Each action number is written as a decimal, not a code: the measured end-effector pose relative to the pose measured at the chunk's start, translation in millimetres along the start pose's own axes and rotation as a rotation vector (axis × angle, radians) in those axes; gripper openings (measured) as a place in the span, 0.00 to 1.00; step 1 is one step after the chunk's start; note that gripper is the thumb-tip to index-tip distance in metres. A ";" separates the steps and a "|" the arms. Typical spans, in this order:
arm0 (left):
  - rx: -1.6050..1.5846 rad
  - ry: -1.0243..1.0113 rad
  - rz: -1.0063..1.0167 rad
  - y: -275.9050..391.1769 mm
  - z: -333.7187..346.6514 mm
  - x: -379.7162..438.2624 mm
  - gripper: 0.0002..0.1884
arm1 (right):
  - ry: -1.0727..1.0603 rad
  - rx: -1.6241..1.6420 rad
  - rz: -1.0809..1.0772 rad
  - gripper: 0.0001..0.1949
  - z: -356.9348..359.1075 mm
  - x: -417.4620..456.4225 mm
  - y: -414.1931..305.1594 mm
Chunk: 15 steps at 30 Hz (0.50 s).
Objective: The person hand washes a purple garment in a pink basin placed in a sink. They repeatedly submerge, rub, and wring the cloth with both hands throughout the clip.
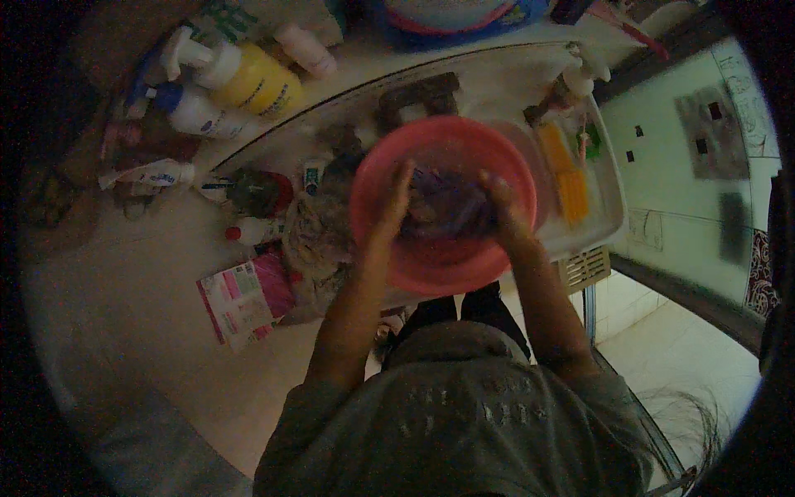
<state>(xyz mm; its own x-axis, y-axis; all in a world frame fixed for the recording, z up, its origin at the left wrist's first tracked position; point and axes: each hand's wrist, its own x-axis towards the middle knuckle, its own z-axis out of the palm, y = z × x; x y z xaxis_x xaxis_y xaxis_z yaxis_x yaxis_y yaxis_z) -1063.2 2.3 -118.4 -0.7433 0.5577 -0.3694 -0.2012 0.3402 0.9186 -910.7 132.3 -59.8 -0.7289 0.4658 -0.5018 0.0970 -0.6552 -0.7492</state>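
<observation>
A round pink plastic basin (444, 273) sits at the near edge of a sink, with a dark purplish cloth (450, 202) bunched inside. My left hand (397, 199) is inside the basin's left side, at the left edge of the cloth. At the cloth's right edge is my right hand (503, 202). Both hands look blurred and face each other with the cloth between them; whether the fingers grip it cannot be told. The basin's bottom is mostly hidden by the cloth.
Yellow-orange brushes or sponges (572, 192) lie in the sink (615, 199) on the right. A yellow pump bottle (264, 81) and a white bottle with a blue cap (202, 118) are at upper left. A crumpled clear plastic bag (317, 233) and a pink-and-white packet (245, 298) lie left of the basin.
</observation>
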 end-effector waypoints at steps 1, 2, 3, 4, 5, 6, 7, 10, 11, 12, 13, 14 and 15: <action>-0.062 -0.011 0.001 0.0 -12.9 -11.6 0.21 | -0.008 0.036 0.035 0.22 -6.6 -3.0 -6.1; -0.103 -0.027 0.041 -6.3 -27.5 -11.5 0.22 | -0.016 -0.007 0.033 0.23 -9.9 -5.3 -12.5; -0.149 -0.050 0.078 -13.4 -40.5 -9.6 0.22 | -0.019 -0.053 0.030 0.23 -14.3 -7.0 -18.8; -0.176 -0.085 0.147 -41.2 -54.5 4.1 0.22 | -0.028 -0.098 0.029 0.23 -16.8 -8.4 -25.8; -0.316 -0.177 0.097 -36.1 -54.3 6.7 0.22 | -0.020 -0.143 0.022 0.24 -22.2 -8.6 -29.0; -0.455 -0.257 0.034 -30.3 -55.4 7.5 0.22 | -0.014 -0.191 0.018 0.24 -28.9 -10.4 -33.2; -0.701 -0.383 -0.155 24.1 -49.3 -5.7 0.22 | -0.022 -0.188 0.034 0.22 -37.4 -9.7 -34.9; -0.745 -0.440 -0.541 59.2 -41.9 -17.7 0.20 | -0.062 -0.177 0.092 0.17 -36.8 -12.9 -37.2; -0.643 -0.414 -0.633 60.8 -36.9 -17.1 0.19 | -0.054 -0.168 0.103 0.17 -22.5 -16.7 -44.2; -0.573 -0.401 -0.628 62.4 -32.2 -19.8 0.17 | -0.048 -0.159 0.114 0.17 -14.0 -18.5 -48.1; -0.503 -0.385 -0.622 63.6 -27.2 -24.8 0.16 | -0.064 -0.092 0.100 0.17 -14.5 -15.8 -44.1; -0.433 -0.383 -0.611 64.2 -20.6 -25.6 0.15 | -0.070 -0.028 0.077 0.18 -17.8 -9.7 -35.6; -0.262 -0.342 -0.432 54.3 -15.1 -24.4 0.14 | -0.081 0.041 0.061 0.18 -21.2 -4.2 -25.2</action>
<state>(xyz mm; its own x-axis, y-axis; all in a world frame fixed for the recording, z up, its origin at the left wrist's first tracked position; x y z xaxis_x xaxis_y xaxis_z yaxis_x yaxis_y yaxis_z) -1065.7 -4.4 -57.4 -0.3212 0.6370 -0.7007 -0.6215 0.4165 0.6635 -895.7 159.4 -48.1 -0.7749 0.3761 -0.5079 0.1161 -0.7052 -0.6994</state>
